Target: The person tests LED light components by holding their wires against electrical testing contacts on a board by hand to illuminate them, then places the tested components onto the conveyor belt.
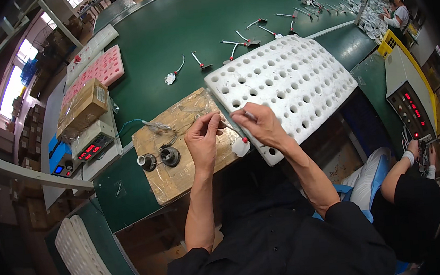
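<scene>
My left hand (204, 138) is closed in a pinch above the brown taped board (182, 184). Between its fingertips is the end of a short wire lead, with a red bead (245, 139) and a small white plate (241, 147) at the lead's other end. My right hand (263, 126) is also pinched, close to the left one and over the near-left corner of a white foam tray (290, 72) full of round holes. What its fingers hold is too small to make out. Two dark round fixtures (170, 156) sit on the board, left of my left hand.
Several similar wire leads (203, 65) lie across the green table (169, 17). At left are a cardboard box (83, 109), a meter with red digits (92, 147) and a pink foam tray (103, 66). A co-worker (408, 195) sits at right beside another instrument (408, 97).
</scene>
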Demonstrator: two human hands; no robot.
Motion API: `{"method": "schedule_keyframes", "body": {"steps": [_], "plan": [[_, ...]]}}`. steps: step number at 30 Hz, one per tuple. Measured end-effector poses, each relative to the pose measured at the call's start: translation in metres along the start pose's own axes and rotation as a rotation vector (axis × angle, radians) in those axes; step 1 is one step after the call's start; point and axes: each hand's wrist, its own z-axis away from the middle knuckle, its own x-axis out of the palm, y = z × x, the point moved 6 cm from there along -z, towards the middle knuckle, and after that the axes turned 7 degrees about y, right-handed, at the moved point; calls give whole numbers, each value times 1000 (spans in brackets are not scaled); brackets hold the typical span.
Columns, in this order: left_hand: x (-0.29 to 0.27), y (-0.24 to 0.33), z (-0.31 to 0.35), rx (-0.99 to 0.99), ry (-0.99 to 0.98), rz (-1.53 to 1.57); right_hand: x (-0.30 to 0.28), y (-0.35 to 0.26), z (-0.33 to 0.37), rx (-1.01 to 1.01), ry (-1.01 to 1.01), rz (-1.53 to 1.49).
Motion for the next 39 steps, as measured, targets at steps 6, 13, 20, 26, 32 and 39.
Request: {"method": "schedule_keyframes", "body": {"steps": [6,13,20,26,32,39], "plan": [[-4,-6,9,-13,-8,0,19,-11,8,-89,-82,79],[-10,-13,10,-71,-4,36,20,-10,7,-134,-101,131],[-17,-17,11,-99,-32,16,28,-6,8,-5,-205,89],[-20,-19,10,-170,-62,33,28,-14,9,-23,-218,92],[-21,-18,9,-212,-113,62,32,-20,9,-196,-219,162],[-25,-14,7,-159,-117,2,36,-9,15,130,-312,38]]}}
